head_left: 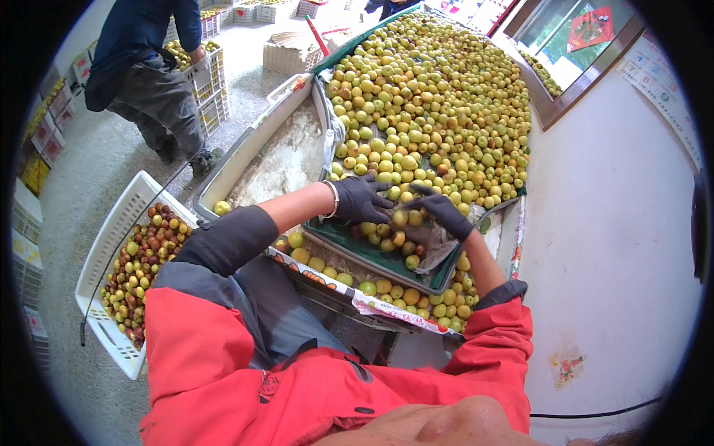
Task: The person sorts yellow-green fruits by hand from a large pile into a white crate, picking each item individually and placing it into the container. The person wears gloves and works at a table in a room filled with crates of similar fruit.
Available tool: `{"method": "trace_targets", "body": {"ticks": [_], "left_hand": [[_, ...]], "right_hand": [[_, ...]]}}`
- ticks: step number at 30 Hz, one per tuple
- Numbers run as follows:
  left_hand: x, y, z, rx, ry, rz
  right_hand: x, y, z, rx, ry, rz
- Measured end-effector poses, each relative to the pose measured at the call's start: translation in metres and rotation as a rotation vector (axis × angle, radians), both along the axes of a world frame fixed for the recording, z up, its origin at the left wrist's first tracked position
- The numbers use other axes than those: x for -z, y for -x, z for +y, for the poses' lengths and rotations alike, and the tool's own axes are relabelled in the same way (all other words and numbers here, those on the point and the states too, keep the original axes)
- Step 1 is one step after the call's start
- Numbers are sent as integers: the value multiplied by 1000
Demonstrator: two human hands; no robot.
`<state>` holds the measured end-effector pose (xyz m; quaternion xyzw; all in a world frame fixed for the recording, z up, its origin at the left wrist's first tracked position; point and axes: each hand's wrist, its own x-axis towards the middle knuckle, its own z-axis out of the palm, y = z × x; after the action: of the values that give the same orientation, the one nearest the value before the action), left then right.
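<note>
My left hand (363, 199), in a dark glove with a pale bangle at the wrist, spreads its fingers over the near edge of a heap of yellow-green jujubes (429, 106). Facing it, my gloved right hand (443, 213) is palm inward with fingers apart. Between the hands are a few blurred jujubes (400, 218), apparently in motion. Below them, more jujubes (390, 241), some browned, lie in the green-lined end of the tray (357, 248) beside crumpled clear plastic (438, 253). I cannot see either hand gripping a fruit.
A white-walled trough (279, 156) borders the tray, with larger jujubes (410, 295) along its near side. On the floor at left, a white basket (111, 223) holds reddish jujubes (142, 267). Another person (150, 72) bends by stacked crates (215, 95). A wall (608, 234) stands at right.
</note>
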<state>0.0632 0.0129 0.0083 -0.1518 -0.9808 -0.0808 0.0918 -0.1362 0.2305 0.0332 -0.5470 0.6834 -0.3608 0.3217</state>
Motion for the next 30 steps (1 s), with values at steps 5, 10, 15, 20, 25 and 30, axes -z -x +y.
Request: {"method": "trace_targets", "body": {"ticks": [5, 10, 15, 20, 25, 30], "left_hand": [[-13, 58, -68, 117, 249, 286], [20, 123, -86, -374, -358, 27], [37, 168, -59, -486, -269, 20], [-1, 169, -22, -359, -442, -1], [13, 148, -21, -282, -505, 32], [3, 101, 5, -317, -345, -4]], "right_hand": [[17, 148, 46, 509, 228, 493], [54, 220, 31, 832, 19, 827], [65, 176, -36, 707, 283, 460], [52, 134, -54, 515, 362, 328], [49, 73, -74, 443, 357, 333], [38, 34, -46, 417, 194, 146]]}}
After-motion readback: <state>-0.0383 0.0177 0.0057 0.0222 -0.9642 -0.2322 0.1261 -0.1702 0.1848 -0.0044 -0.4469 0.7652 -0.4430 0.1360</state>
